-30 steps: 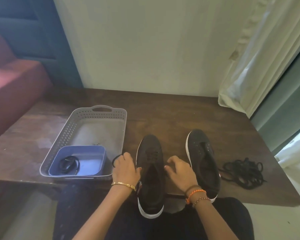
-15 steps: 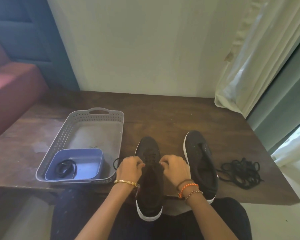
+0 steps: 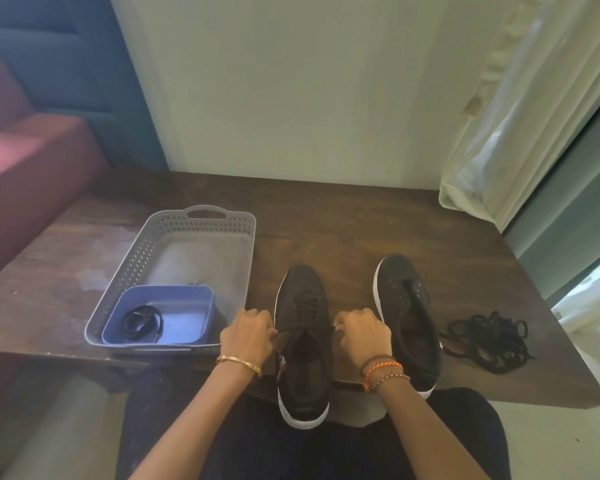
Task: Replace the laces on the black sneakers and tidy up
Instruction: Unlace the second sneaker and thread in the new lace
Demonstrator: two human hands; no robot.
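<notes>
Two black sneakers with white soles stand on the wooden table [image 3: 354, 223]. The left sneaker [image 3: 303, 341] has a black lace threaded through its eyelets, and its heel hangs over the table's front edge. My left hand [image 3: 248, 336] and my right hand [image 3: 362, 336] are curled at either side of its tongue, each pinching a lace end. The right sneaker [image 3: 407, 317] has bare eyelets. A heap of black laces [image 3: 489, 341] lies to its right. A coiled black lace [image 3: 142, 322] lies in the blue tub [image 3: 184, 327].
The blue tub sits inside a grey perforated basket [image 3: 142, 251] at the left of the table. A red sofa [image 3: 25, 181] stands at the far left, a white curtain [image 3: 520, 133] hangs at the right, and a wall closes the back.
Both hands rose from the sneaker's sides to its tongue and curled on the lace ends, then drew apart. The loose lace loop by my left hand is gone from view.
</notes>
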